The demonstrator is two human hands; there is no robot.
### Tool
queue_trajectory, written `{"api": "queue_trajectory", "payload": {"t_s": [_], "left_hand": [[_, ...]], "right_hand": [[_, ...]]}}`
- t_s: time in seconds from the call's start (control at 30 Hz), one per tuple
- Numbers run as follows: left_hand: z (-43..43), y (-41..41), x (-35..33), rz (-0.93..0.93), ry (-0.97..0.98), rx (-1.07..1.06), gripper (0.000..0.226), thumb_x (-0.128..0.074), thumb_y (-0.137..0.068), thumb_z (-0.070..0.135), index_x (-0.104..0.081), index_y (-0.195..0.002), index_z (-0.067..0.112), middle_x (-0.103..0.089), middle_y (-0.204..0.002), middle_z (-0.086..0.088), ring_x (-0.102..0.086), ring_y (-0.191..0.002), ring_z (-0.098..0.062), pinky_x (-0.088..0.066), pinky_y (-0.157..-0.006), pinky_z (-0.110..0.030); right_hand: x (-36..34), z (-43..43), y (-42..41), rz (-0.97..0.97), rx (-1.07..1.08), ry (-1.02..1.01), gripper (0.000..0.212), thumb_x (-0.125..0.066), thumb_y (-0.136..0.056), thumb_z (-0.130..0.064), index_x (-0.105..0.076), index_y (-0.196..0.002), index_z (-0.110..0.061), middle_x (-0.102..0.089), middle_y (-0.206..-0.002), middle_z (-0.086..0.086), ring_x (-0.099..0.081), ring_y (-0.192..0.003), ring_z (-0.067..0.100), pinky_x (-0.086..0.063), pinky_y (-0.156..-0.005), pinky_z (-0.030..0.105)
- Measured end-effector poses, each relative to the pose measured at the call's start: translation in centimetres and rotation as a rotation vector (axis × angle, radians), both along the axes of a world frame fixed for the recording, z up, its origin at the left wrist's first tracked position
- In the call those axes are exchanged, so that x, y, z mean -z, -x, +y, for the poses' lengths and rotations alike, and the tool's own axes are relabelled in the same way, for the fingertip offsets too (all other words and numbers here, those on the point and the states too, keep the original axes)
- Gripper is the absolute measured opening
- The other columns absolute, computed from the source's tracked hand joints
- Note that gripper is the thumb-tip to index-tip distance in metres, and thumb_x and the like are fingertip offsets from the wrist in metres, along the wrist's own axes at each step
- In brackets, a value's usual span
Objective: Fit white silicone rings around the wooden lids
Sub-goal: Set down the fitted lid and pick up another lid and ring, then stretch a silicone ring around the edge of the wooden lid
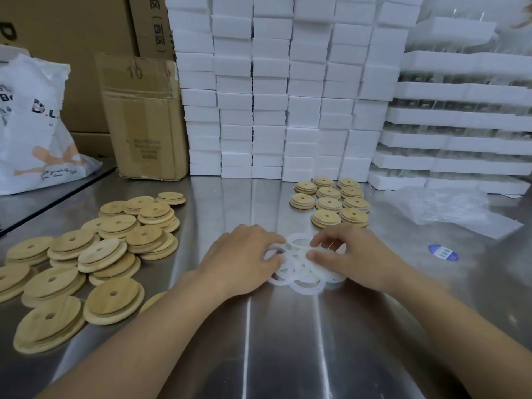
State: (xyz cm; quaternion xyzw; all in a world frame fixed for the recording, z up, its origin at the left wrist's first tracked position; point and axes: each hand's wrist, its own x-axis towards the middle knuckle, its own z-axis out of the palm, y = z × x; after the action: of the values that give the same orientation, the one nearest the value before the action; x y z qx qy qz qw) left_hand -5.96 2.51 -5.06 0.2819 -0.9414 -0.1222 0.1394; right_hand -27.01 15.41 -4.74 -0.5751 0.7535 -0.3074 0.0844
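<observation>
Picking step: my right hand [349, 254] pinches into the tangle of flat white silicone rings [299, 273] on the steel bench [288, 349], left hand [244, 254] has bent fingers on it, grip unclear; next I'd free 1 ring & fetch a round wooden lid [113, 302] from the left heap.

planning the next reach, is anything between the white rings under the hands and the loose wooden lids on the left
Nothing visible does. The left hand and right hand are on the heap of white silicone rings; only bare steel table lies between it and the pile of round wooden lids to its left.
</observation>
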Motion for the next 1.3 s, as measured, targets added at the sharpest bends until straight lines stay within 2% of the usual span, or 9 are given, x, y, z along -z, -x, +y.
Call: {"api": "queue_trajectory", "payload": {"t_s": [0.27, 0.4, 0.5, 0.6, 0.7, 0.9, 1.0, 1.1, 1.3], "left_hand": [[-2.1, -2.1, -2.9, -0.024, 0.246, -0.358, 0.034, -0.045, -0.107, 0.033, -0.064, -0.133, 0.041, -0.064, -0.138, 0.004, -0.060, -0.128, -0.027, -0.044, -0.099, -0.043], [-4.7, -5.1, -3.6, -0.422, -0.042, -0.656, 0.050, -0.046, -0.107, 0.030, -0.044, -0.155, 0.042, -0.021, -0.174, -0.013, -0.014, -0.158, -0.051, -0.022, -0.122, -0.068], [-5.0, -5.6, -3.2, -0.495, -0.078, -0.662, 0.046, -0.047, -0.106, 0.028, -0.049, -0.151, 0.035, -0.019, -0.172, -0.018, -0.026, -0.154, -0.052, -0.038, -0.116, -0.062], [-4.8, -5.2, -3.1, -0.322, 0.040, -0.565, 0.051, -0.053, -0.101, 0.014, -0.052, -0.148, 0.034, -0.052, -0.149, -0.009, -0.056, -0.131, -0.035, -0.050, -0.090, -0.042], [-4.4, -4.7, -2.9, -0.149, 0.007, -0.489, 0.058, -0.060, -0.096, 0.012, -0.053, -0.150, 0.033, -0.059, -0.141, -0.004, -0.061, -0.124, -0.028, -0.053, -0.091, -0.037], [-2.6, -1.8, -1.9, 0.383, -0.377, -0.275, 0.019, -0.071, -0.094, 0.036, -0.076, -0.112, 0.034, -0.075, -0.102, 0.012, -0.069, -0.094, -0.013, -0.051, -0.078, -0.024], [-2.4, -0.7, -0.8, 0.299, -0.408, -0.198, 0.031, -0.064, -0.100, 0.042, -0.071, -0.128, 0.034, -0.072, -0.121, 0.010, -0.069, -0.103, -0.012, -0.052, -0.084, -0.027], [-2.4, -0.5, 0.6, 0.136, -0.105, -0.203, 0.039, -0.060, -0.103, 0.042, -0.068, -0.138, 0.027, -0.071, -0.128, 0.003, -0.065, -0.116, -0.018, -0.050, -0.088, -0.030], [-2.8, 0.3, 0.7, 0.412, -0.299, -0.224, 0.024, -0.058, -0.105, 0.046, -0.077, -0.106, 0.030, -0.073, -0.089, 0.015, -0.067, -0.086, -0.006, -0.054, -0.081, -0.032]], "right_hand": [[0.6, -0.4, -0.4, 0.102, -0.042, 0.023, 0.012, -0.073, -0.095, -0.032, -0.073, -0.107, -0.035, -0.064, -0.102, -0.013, -0.061, -0.094, 0.006, -0.043, -0.080, 0.014], [1.0, -0.8, -0.6, 0.167, -0.004, 0.071, 0.012, -0.068, -0.098, -0.029, -0.078, -0.104, -0.031, -0.061, -0.094, -0.012, -0.060, -0.088, 0.003, -0.042, -0.080, 0.021], [1.1, -0.9, -1.0, 0.195, 0.049, 0.249, 0.010, -0.068, -0.099, -0.024, -0.077, -0.100, -0.028, -0.062, -0.091, -0.010, -0.059, -0.087, 0.004, -0.044, -0.080, 0.027], [0.4, -0.9, -1.3, 0.155, 0.114, 0.449, 0.008, -0.069, -0.098, -0.023, -0.075, -0.098, -0.029, -0.065, -0.091, -0.011, -0.060, -0.085, 0.004, -0.045, -0.075, 0.020], [-0.3, -0.7, -2.1, 0.026, 0.137, 0.571, 0.016, -0.069, -0.098, -0.021, -0.070, -0.093, -0.036, -0.068, -0.087, -0.014, -0.062, -0.085, 0.004, -0.043, -0.070, 0.011], [-0.7, -0.7, -3.4, -0.411, 0.098, 0.533, 0.015, -0.065, -0.101, -0.019, -0.071, -0.088, -0.022, -0.068, -0.076, -0.013, -0.063, -0.078, 0.013, -0.050, -0.073, 0.023], [-0.9, -1.0, -3.9, -0.588, 0.107, 0.522, 0.014, -0.066, -0.101, -0.017, -0.072, -0.089, -0.013, -0.062, -0.068, -0.010, -0.057, -0.066, 0.007, -0.047, -0.063, 0.018], [-1.0, -1.0, -4.2, -0.709, 0.150, 0.535, 0.012, -0.069, -0.100, -0.019, -0.075, -0.093, -0.010, -0.054, -0.062, -0.005, -0.048, -0.056, 0.007, -0.044, -0.055, 0.016], [-1.4, -0.8, -4.5, -0.815, 0.102, 0.528, 0.013, -0.067, -0.100, -0.017, -0.075, -0.096, -0.007, -0.055, -0.063, 0.000, -0.048, -0.054, 0.012, -0.042, -0.055, 0.023]]}}
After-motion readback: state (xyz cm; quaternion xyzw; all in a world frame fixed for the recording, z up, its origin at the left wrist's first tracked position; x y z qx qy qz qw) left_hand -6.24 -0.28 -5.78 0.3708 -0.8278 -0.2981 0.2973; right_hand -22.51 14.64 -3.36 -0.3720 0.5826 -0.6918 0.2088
